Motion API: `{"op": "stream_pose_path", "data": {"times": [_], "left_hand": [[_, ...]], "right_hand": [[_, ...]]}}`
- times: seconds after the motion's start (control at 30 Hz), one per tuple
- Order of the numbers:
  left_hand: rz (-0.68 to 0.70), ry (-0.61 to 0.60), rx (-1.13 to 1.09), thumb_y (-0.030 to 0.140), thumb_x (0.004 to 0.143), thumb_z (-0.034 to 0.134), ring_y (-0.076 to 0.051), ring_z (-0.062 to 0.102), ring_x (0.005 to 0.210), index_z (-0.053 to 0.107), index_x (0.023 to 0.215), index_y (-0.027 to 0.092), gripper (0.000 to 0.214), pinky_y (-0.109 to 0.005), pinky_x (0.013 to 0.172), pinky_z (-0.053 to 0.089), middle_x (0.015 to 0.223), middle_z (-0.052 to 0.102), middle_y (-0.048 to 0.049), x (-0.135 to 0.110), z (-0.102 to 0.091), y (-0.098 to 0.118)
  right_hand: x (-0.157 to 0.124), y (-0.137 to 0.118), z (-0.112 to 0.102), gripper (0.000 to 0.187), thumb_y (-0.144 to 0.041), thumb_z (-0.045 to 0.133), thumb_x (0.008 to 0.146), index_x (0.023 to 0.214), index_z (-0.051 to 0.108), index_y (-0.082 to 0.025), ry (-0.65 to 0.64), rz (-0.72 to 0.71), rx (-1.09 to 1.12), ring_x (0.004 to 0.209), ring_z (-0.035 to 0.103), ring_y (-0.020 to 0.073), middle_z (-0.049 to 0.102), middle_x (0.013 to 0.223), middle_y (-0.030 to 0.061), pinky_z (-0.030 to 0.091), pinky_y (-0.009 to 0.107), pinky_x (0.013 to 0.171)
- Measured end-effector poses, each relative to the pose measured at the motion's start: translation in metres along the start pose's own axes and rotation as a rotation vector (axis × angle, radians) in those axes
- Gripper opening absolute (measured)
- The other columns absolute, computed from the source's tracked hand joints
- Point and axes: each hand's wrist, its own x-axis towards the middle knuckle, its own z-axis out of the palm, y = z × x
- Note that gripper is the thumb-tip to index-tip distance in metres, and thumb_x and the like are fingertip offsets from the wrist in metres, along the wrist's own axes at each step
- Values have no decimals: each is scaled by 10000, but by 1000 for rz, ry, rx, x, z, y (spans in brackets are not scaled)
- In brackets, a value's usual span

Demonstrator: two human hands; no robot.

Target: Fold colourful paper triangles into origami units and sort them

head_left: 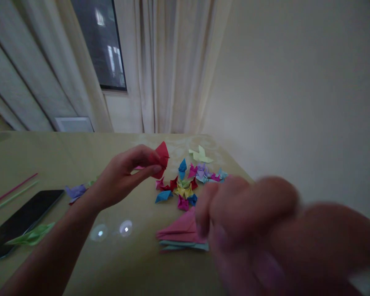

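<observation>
My left hand (123, 174) is raised over the table and pinches a folded red paper piece (160, 158) between thumb and fingers. My right hand (249, 213) is close to the camera and smeared by motion; its fingers curl down near a stack of pink and pale blue folded sheets (180, 234). Whether it holds anything I cannot tell. Behind the stack lies a heap of several small coloured folded paper pieces (186, 187).
A dark phone (21, 220) lies at the left, with a green folded piece (32, 236) on it. Pink and green straws (10, 195) lie further left. A purple folded piece (76, 191) and a pale green one (201, 155) rest on the yellowish table (126, 263). Curtains hang behind.
</observation>
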Motion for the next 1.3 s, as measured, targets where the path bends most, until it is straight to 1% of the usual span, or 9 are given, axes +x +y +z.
{"op": "stream_pose_path", "data": {"times": [0.07, 0.2, 0.43, 0.6, 0.73, 0.8, 0.87, 1.1, 1.3], "left_hand": [[2, 34, 23, 382, 905, 770, -190, 772, 802, 761, 969, 240, 157, -317, 768, 669, 910, 800, -33, 2, 0, -2], [-21, 133, -20, 379, 927, 747, -202, 779, 820, 767, 1042, 240, 181, -341, 773, 682, 919, 812, -37, 4, 5, -10], [-79, 188, -73, 422, 950, 720, -216, 785, 901, 711, 1129, 180, 302, -371, 832, 667, 1051, 803, -86, 6, 13, -29], [-156, 266, 141, 395, 1051, 499, -232, 772, 1005, 531, 1387, 174, 403, -449, 893, 649, 1304, 721, -158, 7, 20, -86], [-143, -114, 541, 103, 934, 439, -288, 572, 1419, 610, 1374, 168, 476, -550, 1219, 425, 1487, 628, -174, -8, 28, -148], [-142, -298, 650, 24, 827, 481, -284, 506, 1482, 587, 1439, 196, 644, -529, 1257, 375, 1558, 577, -149, -16, 31, -164], [-152, -365, 717, -4, 804, 486, -279, 551, 1438, 576, 1458, 210, 694, -493, 1230, 414, 1529, 604, -141, -21, 32, -168], [-295, -270, 997, 213, 1018, 436, -319, 678, 1170, 647, 1157, 148, 261, -467, 1030, 532, 1242, 681, -205, -20, 24, -159], [-370, -251, 1081, 65, 942, 411, -285, 706, 1138, 580, 1297, 172, 408, -398, 948, 551, 1308, 643, -192, -20, 22, -160]], "right_hand": [[25, 25, 9, 159, -241, 501, 1055, 989, 621, -321, 117, 21, 35, 774, 630, 205, 616, 843, 11, 600, 385, 791], [63, 83, 29, 18, -240, 665, 995, 986, 679, -232, -46, 43, 20, 880, 655, 172, 667, 1004, 22, 559, 331, 846], [72, 138, 53, 65, -259, 697, 979, 986, 670, -201, -132, 165, 195, 827, 668, 138, 699, 984, 13, 533, 265, 766], [69, 187, 74, 37, -191, 666, 972, 981, 630, -194, -239, 308, 64, 820, 675, 155, 726, 892, 6, 495, 268, 786], [58, 222, 88, 118, -136, 657, 953, 1047, 673, -204, -389, 447, -312, 974, 694, 207, 771, 1030, 64, 460, 288, 850], [51, 232, 94, 183, -142, 646, 957, 1116, 685, -224, -478, 477, -372, 1021, 698, 215, 779, 1086, 66, 455, 284, 859], [45, 237, 99, 221, -148, 627, 964, 1156, 690, -237, -537, 490, -385, 1043, 701, 216, 782, 1117, 64, 457, 278, 856], [34, 242, 110, 309, -148, 569, 976, 1246, 696, -227, -655, 490, -493, 1073, 702, 258, 773, 1139, 116, 474, 312, 847], [39, 234, 99, 338, -137, 547, 990, 1295, 682, -191, -611, 477, -481, 1108, 684, 250, 762, 1183, 120, 477, 318, 896]]}}
